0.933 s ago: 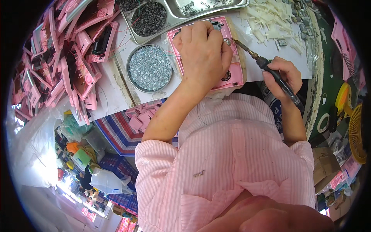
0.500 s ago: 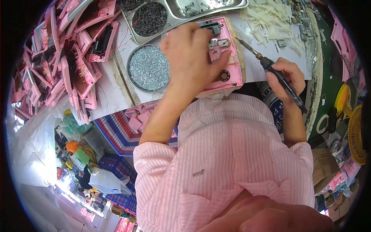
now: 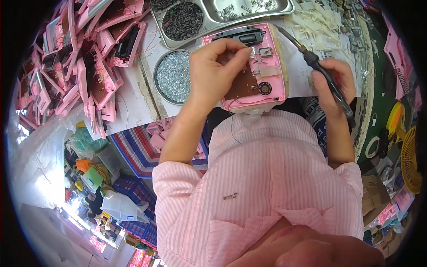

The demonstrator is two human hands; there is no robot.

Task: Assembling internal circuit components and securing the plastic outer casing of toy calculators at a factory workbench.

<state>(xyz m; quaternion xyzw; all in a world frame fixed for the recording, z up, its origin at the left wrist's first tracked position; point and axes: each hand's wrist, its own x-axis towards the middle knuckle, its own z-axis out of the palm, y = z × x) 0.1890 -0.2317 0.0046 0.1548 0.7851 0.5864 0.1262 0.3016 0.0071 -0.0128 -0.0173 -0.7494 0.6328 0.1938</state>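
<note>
A pink plastic casing [image 3: 276, 73], open side up, lies on a padded block at the table's front edge. Inside it are a black long part [image 3: 244, 37], a small metal part [image 3: 265, 52], a brown board [image 3: 238, 89] and a black round wheel [image 3: 265, 88]. My left hand [image 3: 218, 66] reaches over the casing's left half, thumb and forefinger pinched beside the metal part; whatever is between them is hidden. My right hand [image 3: 336, 84] grips a black-handled soldering iron [image 3: 321, 69], right of the casing, its tip pointing up and left, apart from the casing.
A round dish [image 3: 156, 82] of small silver screws stands left of the casing. Behind is a metal tray [image 3: 209, 27] with dark springs. Wired pink casings [image 3: 89, 66] are heaped at left; pale plastic pieces [image 3: 311, 26] lie at back right. A yellow fan [image 3: 408, 153] is at far right.
My left hand has drawn left and its fingers have closed into a pinch, uncovering more of the casing's inside. The soldering iron's tip has swung up slightly, away from the viewer.
</note>
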